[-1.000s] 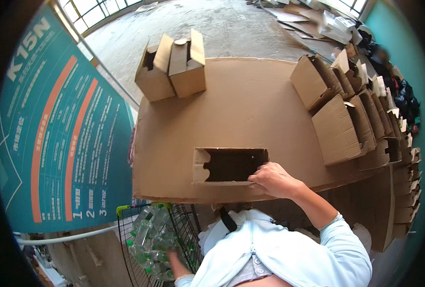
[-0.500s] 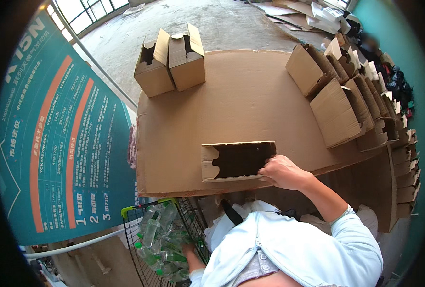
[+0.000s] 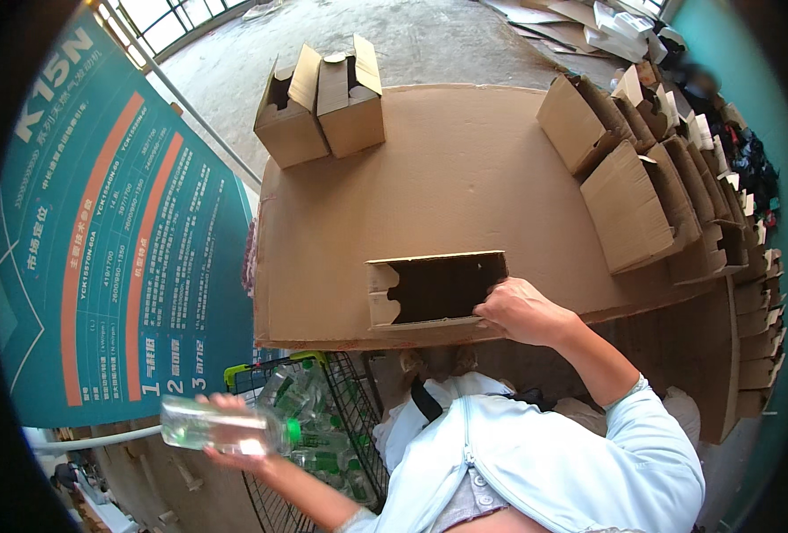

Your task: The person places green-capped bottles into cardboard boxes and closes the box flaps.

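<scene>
Two hands: left hand [image 3: 241, 459] cupped round a sideways bottle [image 3: 188, 425], right hand [image 3: 527, 311] pinching a box rim [image 3: 425, 325].

Capped clear plastic bottle [image 3: 225, 428] in the air, open cardboard box [image 3: 381, 295] upright on the tabletop [image 3: 465, 195].
From my end, I see the bottle lying nearly level in the left hand [image 3: 248, 461], its green cap on and pointing right, its base to the left; the clear body is blurred, with a bright glint near the shoulder, and I cannot tell whether it holds any liquid. I see the box as plain brown and rectangular, long sides running left to right near the front edge, mouth facing up, a pale notched piece at its left end; the inside is too dark for me to read.
</scene>
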The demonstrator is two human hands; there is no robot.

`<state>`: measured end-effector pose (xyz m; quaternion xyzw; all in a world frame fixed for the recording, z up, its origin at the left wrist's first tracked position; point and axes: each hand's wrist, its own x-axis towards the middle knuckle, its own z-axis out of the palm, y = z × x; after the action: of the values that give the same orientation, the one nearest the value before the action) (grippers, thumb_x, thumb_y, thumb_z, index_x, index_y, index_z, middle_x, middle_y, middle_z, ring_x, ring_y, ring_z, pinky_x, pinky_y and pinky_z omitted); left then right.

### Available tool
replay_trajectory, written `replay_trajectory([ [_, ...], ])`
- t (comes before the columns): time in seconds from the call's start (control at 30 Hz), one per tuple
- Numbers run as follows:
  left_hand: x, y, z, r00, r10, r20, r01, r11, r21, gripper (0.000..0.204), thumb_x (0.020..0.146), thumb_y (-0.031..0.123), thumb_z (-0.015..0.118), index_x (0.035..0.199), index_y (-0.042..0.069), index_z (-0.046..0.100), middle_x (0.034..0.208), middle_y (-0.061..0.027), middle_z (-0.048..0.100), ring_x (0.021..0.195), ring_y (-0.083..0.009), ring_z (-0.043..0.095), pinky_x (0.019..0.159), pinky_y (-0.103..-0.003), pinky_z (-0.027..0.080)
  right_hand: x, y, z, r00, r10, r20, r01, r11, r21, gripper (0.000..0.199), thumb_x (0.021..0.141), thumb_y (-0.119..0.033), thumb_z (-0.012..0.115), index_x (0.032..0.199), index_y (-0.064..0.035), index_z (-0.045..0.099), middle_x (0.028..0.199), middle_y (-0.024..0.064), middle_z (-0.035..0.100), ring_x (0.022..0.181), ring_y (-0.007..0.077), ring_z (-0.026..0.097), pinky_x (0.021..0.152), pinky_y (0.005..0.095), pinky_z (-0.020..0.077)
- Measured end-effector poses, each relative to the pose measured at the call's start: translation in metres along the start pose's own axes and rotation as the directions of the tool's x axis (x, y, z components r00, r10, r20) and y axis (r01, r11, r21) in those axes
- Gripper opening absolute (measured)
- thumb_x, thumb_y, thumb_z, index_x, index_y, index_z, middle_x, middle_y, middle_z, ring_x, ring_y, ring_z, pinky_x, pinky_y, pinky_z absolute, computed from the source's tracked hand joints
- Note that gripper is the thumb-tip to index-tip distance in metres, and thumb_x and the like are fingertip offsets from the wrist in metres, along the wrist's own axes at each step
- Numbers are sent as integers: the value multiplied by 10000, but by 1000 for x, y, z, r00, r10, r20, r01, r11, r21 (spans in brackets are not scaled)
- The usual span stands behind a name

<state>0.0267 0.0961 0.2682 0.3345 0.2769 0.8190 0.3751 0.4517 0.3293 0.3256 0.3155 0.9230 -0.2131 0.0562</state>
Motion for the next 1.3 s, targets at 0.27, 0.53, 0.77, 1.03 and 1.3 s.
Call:
replay_trajectory([
  [0.27,105,-131,228,866,-286,410,256,958,128,838,583,361,870,1283,108,487,1202,-152,572,1101,-279,567,995,-476,477,-23,11,11,993,-16,-115,25,997,75,83,767,-8,647,694,-32,614,686,169,610,684,341,616,617,409,477],
  [0.53,99,-179,265,307,-801,514,-288,436,852,615,665,298,809,1120,-18,542,979,-185,670,900,-322,665,815,-381,524,-40,17,29,971,-29,-239,30,1000,1,159,845,-190,685,749,-72,638,760,89,663,798,264,641,725,370,503],
  [0.77,129,-205,269,-94,-967,235,-463,251,850,841,764,644,674,1246,-35,554,1008,-204,669,889,-310,644,822,-372,516,-44,25,37,927,-71,-369,55,997,-53,181,838,-212,707,742,-75,635,758,58,667,755,218,613,746,338,500],
  [1.03,93,-229,250,-79,-975,207,-424,220,878,509,985,480,449,1219,58,610,1087,-257,643,941,-360,616,851,-394,492,-41,32,44,918,-68,-390,51,997,-55,97,819,-146,722,838,-65,672,845,50,672,864,206,604,819,344,499],
  [1.3,92,-137,186,700,-525,485,-132,572,810,961,649,510,832,1431,108,443,1425,-146,492,1328,-311,459,1097,-493,383,-65,49,41,753,237,-613,1,932,362,1073,611,-337,896,1488,-262,282,1546,54,260,1417,312,274,1143,468,354],
])
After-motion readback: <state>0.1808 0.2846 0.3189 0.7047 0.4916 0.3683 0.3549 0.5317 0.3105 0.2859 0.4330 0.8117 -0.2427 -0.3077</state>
